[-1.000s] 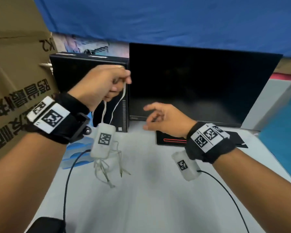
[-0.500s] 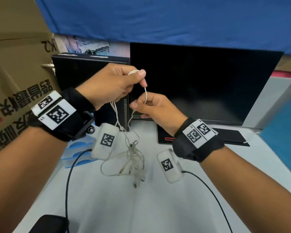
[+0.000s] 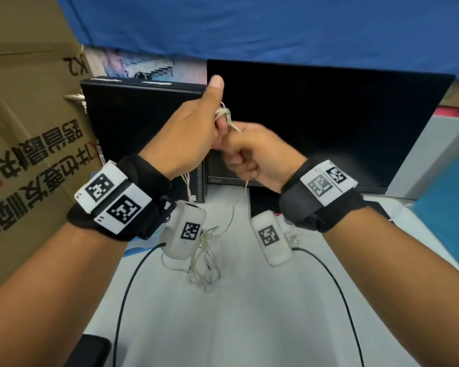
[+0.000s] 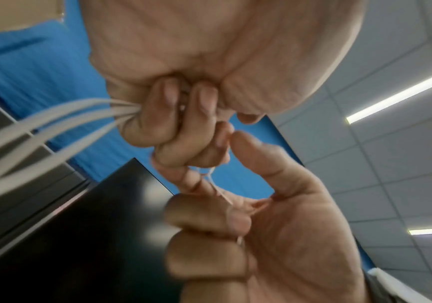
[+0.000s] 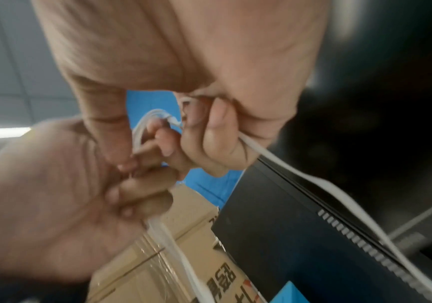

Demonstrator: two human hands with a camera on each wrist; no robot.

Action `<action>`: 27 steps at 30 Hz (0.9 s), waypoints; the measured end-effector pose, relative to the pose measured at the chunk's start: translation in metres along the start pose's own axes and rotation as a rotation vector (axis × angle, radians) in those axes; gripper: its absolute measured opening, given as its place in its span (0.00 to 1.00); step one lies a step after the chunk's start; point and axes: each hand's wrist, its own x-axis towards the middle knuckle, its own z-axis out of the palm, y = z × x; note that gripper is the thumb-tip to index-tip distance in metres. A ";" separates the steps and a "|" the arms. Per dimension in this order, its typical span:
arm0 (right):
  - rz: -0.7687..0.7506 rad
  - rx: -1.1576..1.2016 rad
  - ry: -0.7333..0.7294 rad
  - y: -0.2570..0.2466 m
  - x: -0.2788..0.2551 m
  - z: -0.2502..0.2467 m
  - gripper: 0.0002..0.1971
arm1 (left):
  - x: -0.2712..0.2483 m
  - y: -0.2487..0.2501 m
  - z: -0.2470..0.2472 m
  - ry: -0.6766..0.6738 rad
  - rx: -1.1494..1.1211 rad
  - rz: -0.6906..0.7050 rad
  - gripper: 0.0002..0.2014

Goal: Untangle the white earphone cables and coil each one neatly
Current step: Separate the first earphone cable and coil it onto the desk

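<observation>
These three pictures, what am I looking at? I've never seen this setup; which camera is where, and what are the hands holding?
No machine here: a person works with bare hands. The big picture comes from a head-worn camera looking down; the other two come from cameras strapped to each wrist, looking up along the fingers. The left hand grips a bunch of white earphone cable with curled fingers, thumb up. The right hand pinches a strand running from that bunch. More tangled cable lies on the pale table. Behind stand a dark monitor, a black computer case and a cardboard box.
</observation>
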 end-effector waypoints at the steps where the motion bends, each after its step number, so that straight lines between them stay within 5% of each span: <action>1: -0.009 0.008 0.045 -0.005 0.002 -0.006 0.10 | -0.001 -0.001 -0.002 0.020 -0.027 0.002 0.30; 6: -0.164 0.003 0.311 -0.046 0.007 -0.036 0.18 | -0.016 -0.042 -0.007 -0.119 -0.229 -0.093 0.15; 11: -0.197 0.057 0.521 -0.075 -0.003 -0.067 0.17 | -0.040 -0.114 -0.001 -0.139 -0.103 -0.171 0.14; 14: -0.101 -0.087 0.429 -0.062 -0.004 -0.059 0.14 | -0.045 -0.116 0.004 -0.137 -0.094 -0.176 0.12; 18: -0.005 -0.660 0.154 -0.006 -0.004 -0.038 0.06 | -0.030 -0.087 0.006 -0.042 -0.235 -0.140 0.12; 24: 0.213 -0.655 0.105 0.074 -0.024 -0.014 0.14 | -0.001 -0.054 -0.012 -0.001 -0.271 -0.097 0.10; 27: 0.148 -0.468 0.169 0.078 -0.024 -0.007 0.09 | 0.008 -0.049 -0.010 -0.033 -0.261 -0.118 0.09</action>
